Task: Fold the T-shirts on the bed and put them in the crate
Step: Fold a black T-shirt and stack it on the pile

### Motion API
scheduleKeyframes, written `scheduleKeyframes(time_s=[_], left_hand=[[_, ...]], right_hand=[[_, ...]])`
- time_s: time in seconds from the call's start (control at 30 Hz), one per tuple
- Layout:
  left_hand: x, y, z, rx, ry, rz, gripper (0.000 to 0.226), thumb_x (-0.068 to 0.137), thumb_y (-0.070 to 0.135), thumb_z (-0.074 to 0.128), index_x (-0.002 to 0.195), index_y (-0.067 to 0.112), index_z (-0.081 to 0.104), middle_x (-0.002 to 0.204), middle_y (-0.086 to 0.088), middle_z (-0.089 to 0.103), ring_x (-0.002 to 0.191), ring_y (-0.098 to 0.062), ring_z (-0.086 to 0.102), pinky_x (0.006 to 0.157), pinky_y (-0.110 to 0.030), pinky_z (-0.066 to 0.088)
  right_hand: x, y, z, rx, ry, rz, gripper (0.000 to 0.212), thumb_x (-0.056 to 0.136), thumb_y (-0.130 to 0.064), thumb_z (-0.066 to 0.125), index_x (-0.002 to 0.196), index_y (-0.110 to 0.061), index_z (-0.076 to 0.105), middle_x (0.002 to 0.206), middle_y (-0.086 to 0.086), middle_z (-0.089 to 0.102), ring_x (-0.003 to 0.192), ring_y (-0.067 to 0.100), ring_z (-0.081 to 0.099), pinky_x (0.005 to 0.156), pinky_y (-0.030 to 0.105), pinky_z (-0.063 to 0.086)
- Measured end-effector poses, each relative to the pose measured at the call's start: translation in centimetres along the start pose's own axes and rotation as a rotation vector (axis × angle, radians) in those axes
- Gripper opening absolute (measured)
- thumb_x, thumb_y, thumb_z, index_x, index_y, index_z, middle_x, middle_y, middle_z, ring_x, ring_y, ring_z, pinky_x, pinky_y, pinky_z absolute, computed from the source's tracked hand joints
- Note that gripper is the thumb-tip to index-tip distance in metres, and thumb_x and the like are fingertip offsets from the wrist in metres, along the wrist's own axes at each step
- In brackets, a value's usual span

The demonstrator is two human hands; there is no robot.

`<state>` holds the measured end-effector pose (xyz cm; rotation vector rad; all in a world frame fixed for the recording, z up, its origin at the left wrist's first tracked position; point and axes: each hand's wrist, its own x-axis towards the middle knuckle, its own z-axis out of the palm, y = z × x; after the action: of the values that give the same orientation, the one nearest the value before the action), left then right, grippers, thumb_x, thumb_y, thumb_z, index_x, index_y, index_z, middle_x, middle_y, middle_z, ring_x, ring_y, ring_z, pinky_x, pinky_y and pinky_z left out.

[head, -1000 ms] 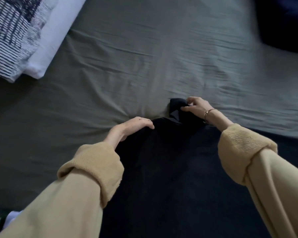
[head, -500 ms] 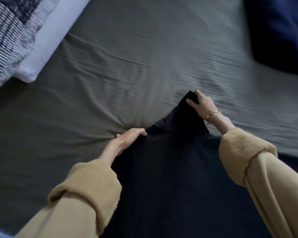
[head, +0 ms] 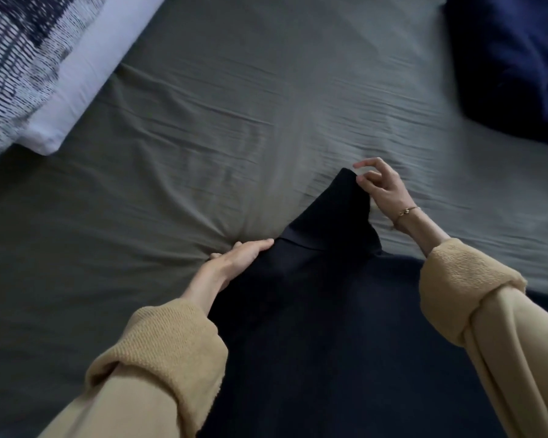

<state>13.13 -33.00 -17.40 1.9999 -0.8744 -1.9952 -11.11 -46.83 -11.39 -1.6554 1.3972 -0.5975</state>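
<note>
While only one garment lies spread: early in the task, nothing folded so far as visible.
Black T-shirt: flat over the lower centre of the frame, one sleeve drawn out toward the middle right; soft, matte knit with a smoother band at the neck.
Left hand: fingers straight, pressing the shirt's shoulder edge down at centre.
Right hand: pinching the sleeve tip between thumb and fingers, other fingers lifted.
Bed: grey-green sheet, finely creased, puckered beside the left hand.
Dark blue fabric: bunched at upper right, perhaps another shirt; cannot tell.
Pillows: upper left, one striped, one plain pale.
Crate: out of view.
Left to do: sleeves in, body folded, then crating.
</note>
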Motion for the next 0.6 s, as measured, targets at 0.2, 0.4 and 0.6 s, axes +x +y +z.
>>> scheduleKeyframes(time_s=[0.2,0.4,0.6], left_hand=[[-2.0,2.4,-1.7,-0.315,-0.185,0.119,0.036,0.097,0.031,0.036,0.107,0.01,0.063,0.114,-0.013,0.064,0.095,-0.022,0.06,0.084,-0.029,0.044],[-2.3,5.8,-2.3,-0.42,-0.036,0.2,0.011,0.094,0.028,0.052,0.092,0.017,0.054,0.079,-0.003,0.058,0.068,-0.013,0.052,0.062,-0.023,0.041],[-0.9,4.7,-2.8,-0.488,0.183,0.463,0.035,0.088,-0.001,0.059,0.12,0.013,0.053,0.087,0.002,0.059,0.077,-0.004,0.056,0.067,-0.009,0.045]], right_hand=[[1.6,-0.4,-0.1,-0.117,-0.023,0.439,0.037,0.082,-0.058,0.055,0.092,-0.023,0.051,0.078,0.0,0.049,0.064,0.014,0.045,0.049,0.024,0.033],[2.4,-0.6,2.9,-0.47,-0.113,0.466,0.059,0.064,-0.065,0.07,0.103,-0.021,0.062,0.106,0.004,0.063,0.102,0.025,0.059,0.093,0.039,0.047],[2.7,-1.1,2.3,0.17,0.1,0.213,0.01,0.089,-0.009,0.058,0.084,-0.017,0.055,0.075,-0.004,0.053,0.054,-0.007,0.052,0.053,0.01,0.04]])
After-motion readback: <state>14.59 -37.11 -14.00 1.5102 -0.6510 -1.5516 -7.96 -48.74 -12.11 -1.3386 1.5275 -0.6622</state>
